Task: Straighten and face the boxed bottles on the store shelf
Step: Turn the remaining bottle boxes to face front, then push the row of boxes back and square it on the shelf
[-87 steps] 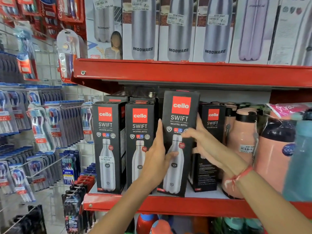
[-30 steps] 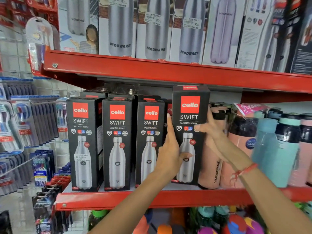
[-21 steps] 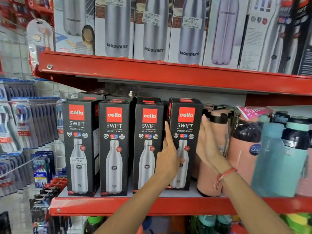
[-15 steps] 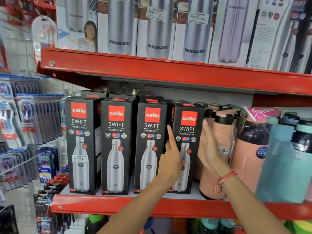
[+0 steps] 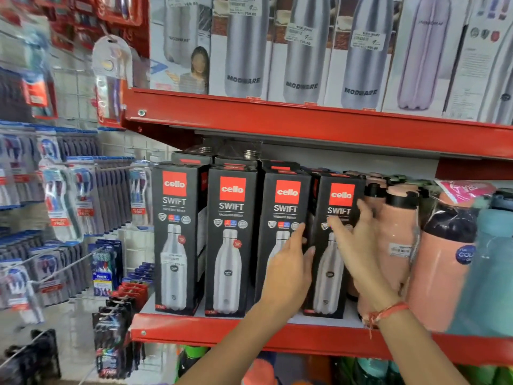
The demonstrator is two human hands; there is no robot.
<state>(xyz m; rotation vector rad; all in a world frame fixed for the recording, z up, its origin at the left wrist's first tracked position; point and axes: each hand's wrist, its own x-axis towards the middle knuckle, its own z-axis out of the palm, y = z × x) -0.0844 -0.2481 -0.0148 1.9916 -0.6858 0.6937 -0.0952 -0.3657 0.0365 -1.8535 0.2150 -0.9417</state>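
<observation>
Four black "cello SWIFT" bottle boxes stand upright in a front row on the red shelf, labels facing me: the first, second, third and fourth box. More black boxes sit behind them. My left hand lies flat on the third box's lower front, fingertips at the gap to the fourth box. My right hand is spread over the front and right edge of the fourth box, fingers apart. Neither hand wraps a box.
Peach flasks with black caps press against the fourth box's right side, with a teal bottle beyond. The upper red shelf carries white Modware boxes. Toothbrush packs hang on pegs to the left.
The fourth box, lifted in both hands earlier, now stands on the shelf in line with the row. My hands have let go of it and rest loosely on the boxes' fronts.
</observation>
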